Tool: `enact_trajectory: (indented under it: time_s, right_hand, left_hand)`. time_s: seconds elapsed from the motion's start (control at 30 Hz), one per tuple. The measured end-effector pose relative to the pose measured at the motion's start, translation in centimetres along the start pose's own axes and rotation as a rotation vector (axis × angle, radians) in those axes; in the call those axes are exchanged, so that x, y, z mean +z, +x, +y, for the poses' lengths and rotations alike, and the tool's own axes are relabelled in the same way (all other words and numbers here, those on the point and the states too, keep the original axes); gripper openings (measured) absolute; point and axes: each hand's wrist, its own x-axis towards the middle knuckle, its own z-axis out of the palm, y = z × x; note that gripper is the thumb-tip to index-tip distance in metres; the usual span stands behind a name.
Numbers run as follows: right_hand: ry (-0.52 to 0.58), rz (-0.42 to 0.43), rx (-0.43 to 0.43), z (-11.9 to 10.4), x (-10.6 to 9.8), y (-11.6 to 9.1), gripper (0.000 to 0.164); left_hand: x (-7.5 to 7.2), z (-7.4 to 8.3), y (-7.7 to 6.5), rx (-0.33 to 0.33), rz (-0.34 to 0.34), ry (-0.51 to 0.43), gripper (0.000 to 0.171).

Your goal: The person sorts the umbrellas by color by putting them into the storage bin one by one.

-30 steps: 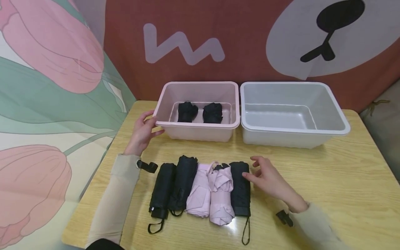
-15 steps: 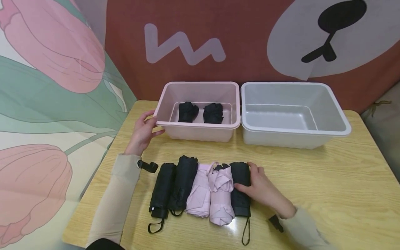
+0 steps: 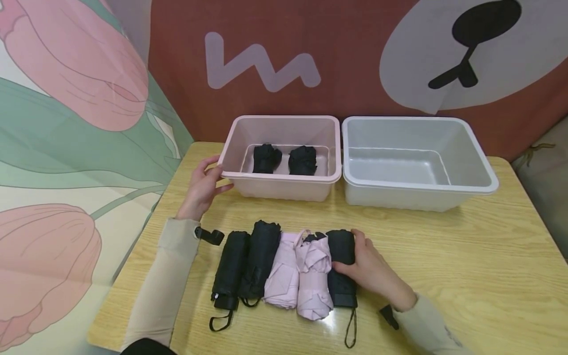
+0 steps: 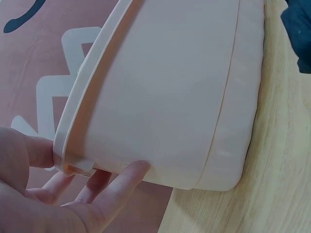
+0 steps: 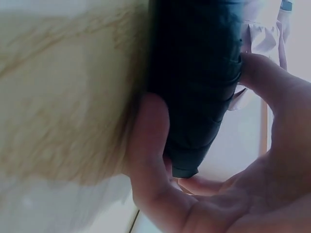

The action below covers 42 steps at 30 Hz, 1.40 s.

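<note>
Right hand [image 3: 377,271] has moved left onto the rightmost black umbrella [image 3: 340,247], thumb and fingers curled round its sides; it lies front-to-back on the table [image 3: 443,256]. Left hand [image 3: 203,190], farther off, pinches the pink bin [image 3: 284,178].

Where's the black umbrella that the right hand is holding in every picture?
Head: lower middle; the black umbrella ends the row on the right, under the right hand.
Left wrist: can't tell; a dark shape peeks in at top right, maybe another umbrella.
Right wrist: big, upper middle, gripped by that hand.
Shared landmark: the wooden table, in all three views.
</note>
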Motion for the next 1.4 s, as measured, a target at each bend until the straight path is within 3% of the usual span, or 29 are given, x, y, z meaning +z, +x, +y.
enact_trajectory:
  time_s: [0.33, 0.63, 1.27, 1.4]
  right_hand:
    - [-0.010, 0.007, 0.018, 0.5, -1.0, -0.1, 0.105]
    - [-0.031, 0.027, 0.010, 1.4, -2.1, 0.0, 0.086]
    - [0.075, 0.005, -0.015, 1.5, -1.8, 0.0, 0.080]
    - [0.159, -0.028, -0.012, 1.5, -2.0, -0.1, 0.075]
  left_hand:
    - [0.0, 0.0, 0.1, 0.010, -0.014, -0.004, 0.044]
    - [-0.1, 0.0, 0.0, 0.005, -0.016, -0.016, 0.044]
    - [-0.1, 0.3, 0.1, -0.014, -0.013, -0.014, 0.044]
    - [-0.1, 0.2, 0.0, -0.015, -0.008, -0.007, 0.044]
